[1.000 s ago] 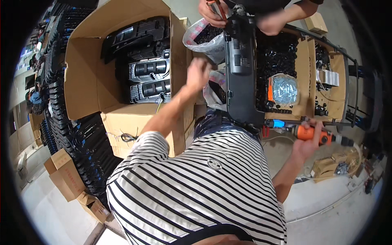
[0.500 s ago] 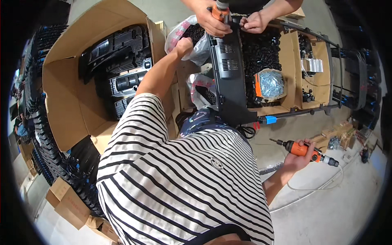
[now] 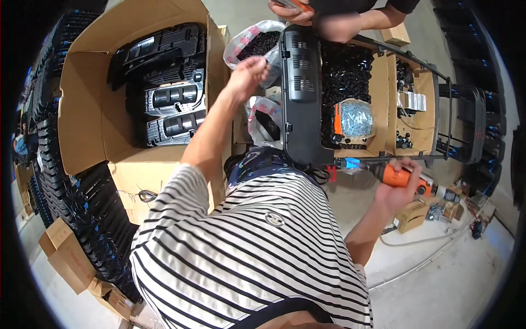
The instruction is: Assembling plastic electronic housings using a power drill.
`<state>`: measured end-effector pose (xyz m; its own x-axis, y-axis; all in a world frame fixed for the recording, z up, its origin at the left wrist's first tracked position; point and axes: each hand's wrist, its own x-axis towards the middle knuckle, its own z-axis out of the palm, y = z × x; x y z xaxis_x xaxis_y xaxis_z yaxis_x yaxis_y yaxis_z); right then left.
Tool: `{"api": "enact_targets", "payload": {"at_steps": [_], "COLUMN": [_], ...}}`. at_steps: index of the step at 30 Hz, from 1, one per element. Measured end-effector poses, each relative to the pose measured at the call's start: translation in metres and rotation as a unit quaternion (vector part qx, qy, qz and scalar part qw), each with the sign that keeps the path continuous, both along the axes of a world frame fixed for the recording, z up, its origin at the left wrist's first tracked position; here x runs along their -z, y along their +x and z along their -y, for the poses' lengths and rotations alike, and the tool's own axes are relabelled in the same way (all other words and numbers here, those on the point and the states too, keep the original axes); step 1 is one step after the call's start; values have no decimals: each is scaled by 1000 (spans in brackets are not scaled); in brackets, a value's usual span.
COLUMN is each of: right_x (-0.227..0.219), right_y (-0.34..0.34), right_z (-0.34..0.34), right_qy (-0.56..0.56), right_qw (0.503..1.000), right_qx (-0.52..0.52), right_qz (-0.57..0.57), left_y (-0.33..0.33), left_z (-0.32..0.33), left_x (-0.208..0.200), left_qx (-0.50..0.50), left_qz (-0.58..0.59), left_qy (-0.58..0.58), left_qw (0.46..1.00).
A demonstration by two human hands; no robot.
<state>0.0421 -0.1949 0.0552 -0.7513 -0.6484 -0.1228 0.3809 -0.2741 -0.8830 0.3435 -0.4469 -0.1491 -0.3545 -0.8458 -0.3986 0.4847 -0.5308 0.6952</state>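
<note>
My hands well apart. Left hand (image 3: 247, 75) just short of 12 o'clock, fingers curled, tips toward 2 o'clock, slightly blurred; can't tell if they pinch. Left forearm (image 3: 212, 131) bare, slanting toward 1 o'clock, wrist nearly straight. Right hand (image 3: 395, 194) lower, between 3 and 4 o'clock, fingers wrapped in closed grip. Right forearm (image 3: 366, 236) bare, also rising toward 1 o'clock.

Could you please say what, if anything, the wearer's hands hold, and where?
Right hand: the orange power tool, around its body. Left hand: whether it holds anything cannot be told.
</note>
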Motion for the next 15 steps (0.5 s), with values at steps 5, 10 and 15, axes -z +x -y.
{"api": "enact_targets", "payload": {"at_steps": [5, 10, 15], "right_x": [-5, -3, 1], "right_y": [38, 64, 73], "right_z": [43, 60, 61], "right_qy": [-80, -128, -162], "right_qw": [992, 964, 951], "right_qx": [-101, -220, -258], "right_qz": [9, -70, -54], "left_y": [-33, -47, -43], "left_z": [-121, -161, -177], "left_x": [-58, -75, -81], "left_qx": [99, 133, 122], "left_qz": [-220, -312, -241], "left_qy": [99, 72, 52], "left_qw": [965, 938, 961]}}
